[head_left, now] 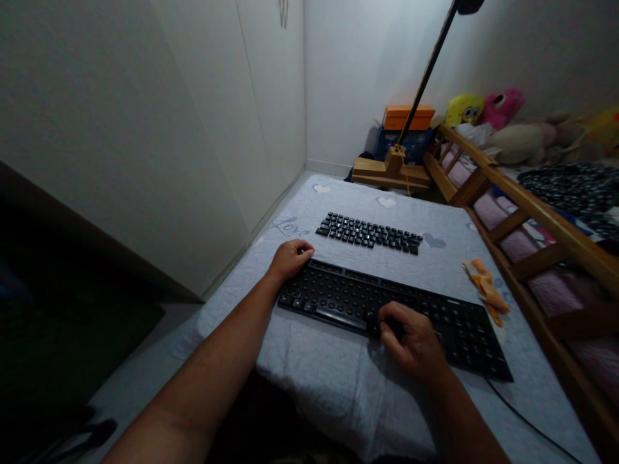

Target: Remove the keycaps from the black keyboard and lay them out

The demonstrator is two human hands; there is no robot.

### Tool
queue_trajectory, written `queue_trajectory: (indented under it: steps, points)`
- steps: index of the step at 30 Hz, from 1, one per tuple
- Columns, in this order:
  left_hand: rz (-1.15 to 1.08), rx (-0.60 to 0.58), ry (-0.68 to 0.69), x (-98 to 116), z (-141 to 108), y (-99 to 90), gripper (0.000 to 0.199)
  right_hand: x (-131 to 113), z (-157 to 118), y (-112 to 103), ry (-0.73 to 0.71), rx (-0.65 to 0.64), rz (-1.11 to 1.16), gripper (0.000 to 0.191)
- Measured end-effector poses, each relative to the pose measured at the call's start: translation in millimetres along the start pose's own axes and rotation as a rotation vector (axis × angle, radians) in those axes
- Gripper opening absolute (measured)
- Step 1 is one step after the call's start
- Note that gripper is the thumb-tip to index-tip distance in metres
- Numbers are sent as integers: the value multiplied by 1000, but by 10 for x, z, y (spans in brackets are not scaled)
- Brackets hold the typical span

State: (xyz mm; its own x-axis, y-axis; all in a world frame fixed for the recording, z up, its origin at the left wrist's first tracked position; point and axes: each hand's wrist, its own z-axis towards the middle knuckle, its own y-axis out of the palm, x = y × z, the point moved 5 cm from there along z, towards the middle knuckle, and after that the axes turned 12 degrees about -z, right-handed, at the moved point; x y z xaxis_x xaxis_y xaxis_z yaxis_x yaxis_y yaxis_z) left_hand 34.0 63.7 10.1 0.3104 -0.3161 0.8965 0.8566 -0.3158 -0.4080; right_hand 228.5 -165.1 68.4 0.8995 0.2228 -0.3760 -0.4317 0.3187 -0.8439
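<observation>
Keyboard (374, 291) lies crosswise, right end nearer, spacebar (340, 316) on nearside.

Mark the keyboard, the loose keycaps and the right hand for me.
Keyboard (365, 297), head view: on its main key area.
Loose keycaps (363, 232), head view: near the middle of their laid-out rows.
Right hand (414, 338), head view: on the back of the hand.

The keyboard (387, 298) and loose keycaps (370, 230) appear plastic, the keycaps glossy. The cover (333, 386) is quilted matt cloth; the railing (546, 211), smooth wood.
</observation>
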Motion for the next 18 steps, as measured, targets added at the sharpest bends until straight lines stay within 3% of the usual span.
queue_trajectory:
  steps: [18]
  points:
    - [11, -4, -19, 35, -11, 0, 28, 92, 50, 57, 146, -21, 1, 9]
